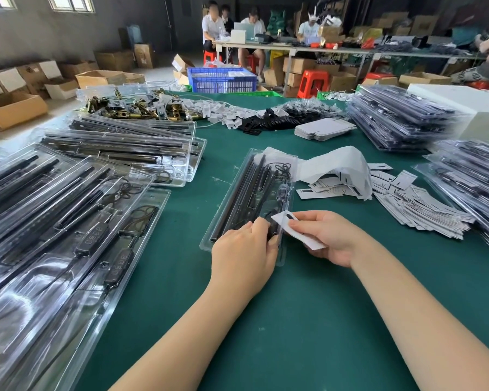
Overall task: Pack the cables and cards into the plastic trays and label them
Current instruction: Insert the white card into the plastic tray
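Observation:
A clear plastic tray (237, 198) lies on the green table in front of me, holding black rods and a thin coiled black cable (281, 167). My left hand (242, 251) rests on the tray's near end, its fingers curled over the black parts at the rim. My right hand (326, 238) pinches a white card with a black mark (287, 225) just right of the tray's near corner. A loose heap of white cards and a paper strip (347, 170) lies to the right of the tray.
Filled trays with cables and black controllers (76, 221) spread over the left side. Stacks of closed trays (401, 117) stand at the right, with more (469, 179) nearer. Brass fittings, white clips and black parts lie along the far edge. People sit at a far table.

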Tool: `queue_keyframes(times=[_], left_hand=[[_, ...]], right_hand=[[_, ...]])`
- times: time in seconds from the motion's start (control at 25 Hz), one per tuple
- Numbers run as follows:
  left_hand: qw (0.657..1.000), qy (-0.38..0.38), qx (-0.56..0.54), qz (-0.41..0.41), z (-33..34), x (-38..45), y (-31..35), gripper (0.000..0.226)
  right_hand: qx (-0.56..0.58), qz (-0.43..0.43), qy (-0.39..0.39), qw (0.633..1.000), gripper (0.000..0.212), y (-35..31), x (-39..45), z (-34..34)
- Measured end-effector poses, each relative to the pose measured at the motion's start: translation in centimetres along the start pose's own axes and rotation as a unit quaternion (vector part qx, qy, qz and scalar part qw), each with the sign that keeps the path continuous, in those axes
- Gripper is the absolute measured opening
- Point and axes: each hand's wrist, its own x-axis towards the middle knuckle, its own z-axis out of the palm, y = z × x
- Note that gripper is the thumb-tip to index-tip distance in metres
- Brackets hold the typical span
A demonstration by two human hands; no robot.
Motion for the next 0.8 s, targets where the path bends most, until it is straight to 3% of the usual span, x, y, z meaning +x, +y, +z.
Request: queue_keyframes(times=[0.24,0.44,0.52,0.64,0.8], left_hand=[[1.0,-0.004,-0.014,-0.002,0.0,0.0,0.1,0.021],[0.999,-0.011,-0.031,-0.012,0.3,-0.3,0.1,0.021],[0.999,-0.01,-0.031,-0.015,0.3,-0.4,0.0,0.022],[0.998,0.005,-0.061,-0.018,0.2,-0.4,0.1,0.023],[0.996,0.0,-0.079,-0.027,-0.1,-0.6,0.2,0.03]], right_hand=[[0.06,0.005,-0.075,0.995,0.035,-0.7,-0.8,0.4],[0.135,-0.054,0.135,0.98,0.027,0.6,0.2,2.6],[0.114,-0.081,0.185,0.973,0.023,1.1,0.6,3.0],[0.076,-0.092,0.17,0.978,0.024,0.7,0.2,2.7],[0.133,-0.078,0.154,0.976,0.027,0.3,-0.3,2.4]])
